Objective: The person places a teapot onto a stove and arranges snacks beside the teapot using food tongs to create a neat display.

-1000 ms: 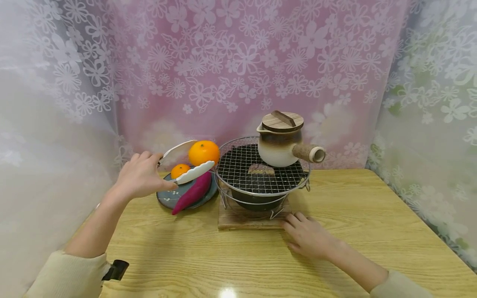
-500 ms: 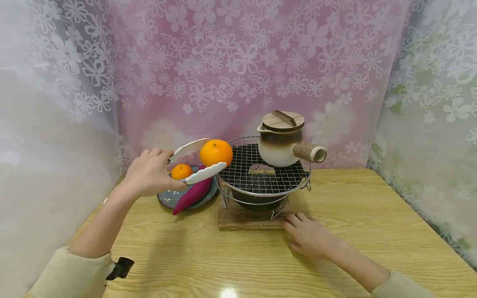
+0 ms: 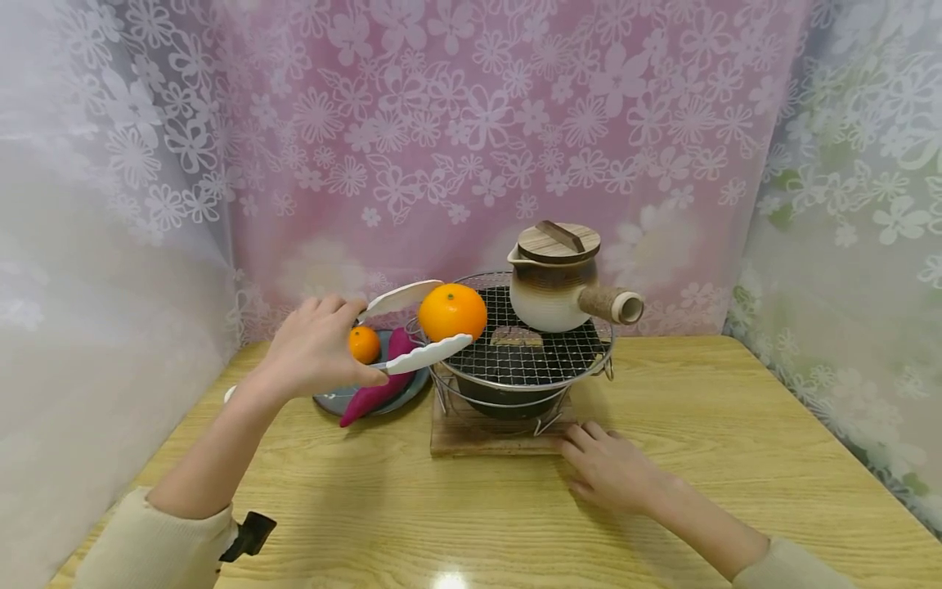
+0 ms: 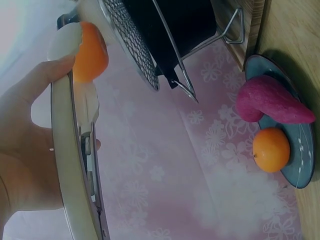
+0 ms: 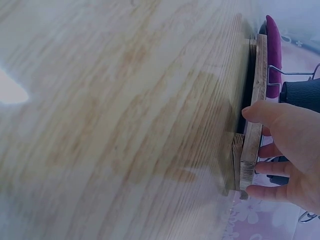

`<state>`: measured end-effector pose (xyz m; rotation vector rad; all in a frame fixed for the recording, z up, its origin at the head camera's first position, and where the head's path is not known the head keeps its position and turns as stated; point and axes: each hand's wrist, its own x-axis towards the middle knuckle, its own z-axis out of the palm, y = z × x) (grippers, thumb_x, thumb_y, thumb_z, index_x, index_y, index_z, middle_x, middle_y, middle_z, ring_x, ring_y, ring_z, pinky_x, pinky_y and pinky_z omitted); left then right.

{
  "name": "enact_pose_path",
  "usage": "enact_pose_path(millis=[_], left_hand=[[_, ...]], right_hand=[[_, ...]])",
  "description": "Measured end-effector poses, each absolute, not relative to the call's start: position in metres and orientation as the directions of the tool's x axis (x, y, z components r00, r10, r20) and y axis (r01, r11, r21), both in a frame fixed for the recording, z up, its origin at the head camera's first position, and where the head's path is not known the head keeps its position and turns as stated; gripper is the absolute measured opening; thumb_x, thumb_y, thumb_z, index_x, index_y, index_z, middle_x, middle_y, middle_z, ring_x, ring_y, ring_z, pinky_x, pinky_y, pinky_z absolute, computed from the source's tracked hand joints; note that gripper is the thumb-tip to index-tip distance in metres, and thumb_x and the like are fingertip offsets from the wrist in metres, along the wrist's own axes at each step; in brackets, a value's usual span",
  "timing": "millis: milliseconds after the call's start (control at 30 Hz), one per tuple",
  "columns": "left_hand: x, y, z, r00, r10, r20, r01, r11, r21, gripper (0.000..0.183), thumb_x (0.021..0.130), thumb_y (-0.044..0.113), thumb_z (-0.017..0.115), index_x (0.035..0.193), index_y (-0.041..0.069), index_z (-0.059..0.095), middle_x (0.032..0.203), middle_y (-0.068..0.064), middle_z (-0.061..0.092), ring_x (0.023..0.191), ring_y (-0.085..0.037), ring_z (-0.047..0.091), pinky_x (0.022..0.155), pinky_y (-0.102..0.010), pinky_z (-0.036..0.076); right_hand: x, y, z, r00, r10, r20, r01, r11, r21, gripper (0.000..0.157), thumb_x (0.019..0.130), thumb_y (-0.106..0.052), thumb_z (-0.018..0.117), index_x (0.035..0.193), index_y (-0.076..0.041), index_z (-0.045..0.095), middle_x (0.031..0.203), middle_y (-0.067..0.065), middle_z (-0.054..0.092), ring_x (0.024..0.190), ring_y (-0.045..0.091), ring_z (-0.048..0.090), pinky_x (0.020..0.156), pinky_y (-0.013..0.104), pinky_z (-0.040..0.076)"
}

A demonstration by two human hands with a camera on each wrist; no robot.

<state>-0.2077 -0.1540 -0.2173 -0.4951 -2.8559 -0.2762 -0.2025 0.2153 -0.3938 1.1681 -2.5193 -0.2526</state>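
A: Where is the big orange (image 3: 452,313)?
B: Pinched between the pale tips of the tongs (image 3: 427,354), at the grill's nine o'clock edge. I can't tell whether it touches the mesh.
A: And who has the tongs?
B: The left hand (image 3: 312,348), farther out at nine o'clock. Its fingers are wrapped round the tongs, thumb on one arm, the rest on the other, and the tips point toward three o'clock.
A: What about the right hand (image 3: 614,470)?
B: It's at five o'clock from the grill (image 3: 508,360), low down, its thumb and fingers holding the corner of the wooden board (image 3: 493,446) beneath.
A: Anything on the mesh?
B: The pot (image 3: 548,298), upright at one o'clock, with its wooden lid (image 3: 552,243) on. Its cord-wrapped handle (image 3: 602,301) sticks out between three and four o'clock.
A: And the plate (image 3: 412,393)?
B: Between eight and nine o'clock from the grill, on the worktop (image 3: 699,458). The small orange (image 3: 364,345) sits near its twelve o'clock side. The purple sweet potato (image 3: 371,399) lies slantwise across it, its tip poking over the rim at seven o'clock.
A: Behind everything?
B: A pink flowered curtain (image 3: 368,164), at twelve o'clock.
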Motion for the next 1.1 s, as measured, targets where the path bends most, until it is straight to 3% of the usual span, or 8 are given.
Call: enact_pose_path(millis=[333, 533, 800, 1100], left_hand=[[-0.204, -0.141, -0.220, -0.901, 0.344, 0.266, 0.385, 0.915, 0.121, 0.087, 0.061, 0.046, 0.077, 0.132, 0.003, 0.047, 0.119, -0.015, 0.052, 0.103, -0.033, 0.043, 0.086, -0.050, 0.037], [-0.205, -0.130, -0.222, -0.880, 0.383, 0.280, 0.427, 0.897, 0.114, 0.087, 0.060, 0.049, 0.078, 0.129, 0.004, 0.049, 0.108, -0.011, 0.054, 0.097, -0.030, 0.044, 0.082, -0.045, 0.039], [-0.205, -0.116, -0.224, -0.867, 0.414, 0.277, 0.458, 0.881, 0.118, 0.090, 0.060, 0.050, 0.078, 0.130, 0.002, 0.049, 0.115, -0.014, 0.054, 0.099, -0.030, 0.045, 0.085, -0.044, 0.039], [-0.208, -0.101, -0.226, -0.861, 0.450, 0.237, 0.483, 0.870, 0.101, 0.085, 0.064, 0.051, 0.075, 0.131, 0.006, 0.048, 0.119, -0.012, 0.052, 0.102, -0.029, 0.044, 0.087, -0.045, 0.039]], right_hand=[[-0.201, 0.215, -0.394, -0.595, -0.766, 0.245, -0.701, 0.643, 0.310, 0.045, 0.078, -0.034, 0.071, 0.113, -0.008, 0.058, 0.102, 0.007, 0.052, 0.090, 0.025, 0.051, 0.067, 0.037, 0.049], [-0.201, 0.215, -0.394, -0.593, -0.765, 0.253, -0.698, 0.644, 0.311, 0.046, 0.078, -0.034, 0.071, 0.113, -0.008, 0.058, 0.102, 0.007, 0.052, 0.089, 0.025, 0.051, 0.067, 0.037, 0.049], [-0.204, 0.217, -0.398, -0.572, -0.776, 0.266, -0.704, 0.631, 0.325, 0.048, 0.075, -0.036, 0.073, 0.111, -0.009, 0.057, 0.099, 0.007, 0.050, 0.087, 0.025, 0.049, 0.061, 0.036, 0.048], [-0.202, 0.215, -0.398, -0.588, -0.766, 0.260, -0.693, 0.643, 0.327, 0.050, 0.074, -0.037, 0.072, 0.111, -0.007, 0.057, 0.102, 0.008, 0.050, 0.088, 0.026, 0.049, 0.066, 0.037, 0.049]])
